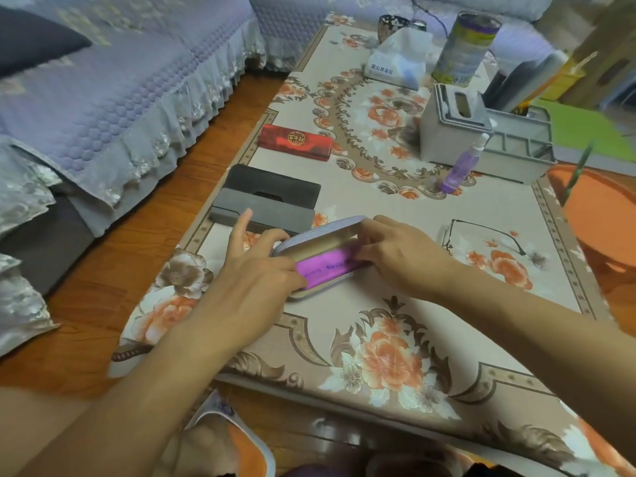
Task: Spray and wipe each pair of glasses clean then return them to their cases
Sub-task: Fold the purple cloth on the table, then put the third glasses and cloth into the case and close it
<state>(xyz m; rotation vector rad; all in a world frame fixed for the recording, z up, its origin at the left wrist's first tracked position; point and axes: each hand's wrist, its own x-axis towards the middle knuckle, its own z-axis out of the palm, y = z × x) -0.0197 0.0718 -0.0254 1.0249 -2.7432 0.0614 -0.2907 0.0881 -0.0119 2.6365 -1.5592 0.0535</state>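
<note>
Lilac case (320, 256) open, long axis lower-left to upper-right; left hand (254, 270), right hand (399, 256) grip ends.

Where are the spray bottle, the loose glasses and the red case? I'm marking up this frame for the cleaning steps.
spray bottle (457, 170): head view, on its purple body.
loose glasses (448, 243): head view, on the left end of the thin frame.
red case (295, 142): head view, on the lid's middle.

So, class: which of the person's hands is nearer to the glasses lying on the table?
Right. The right hand holds the open case's end just left of the glasses; the left hand grips the case's far end.
</note>
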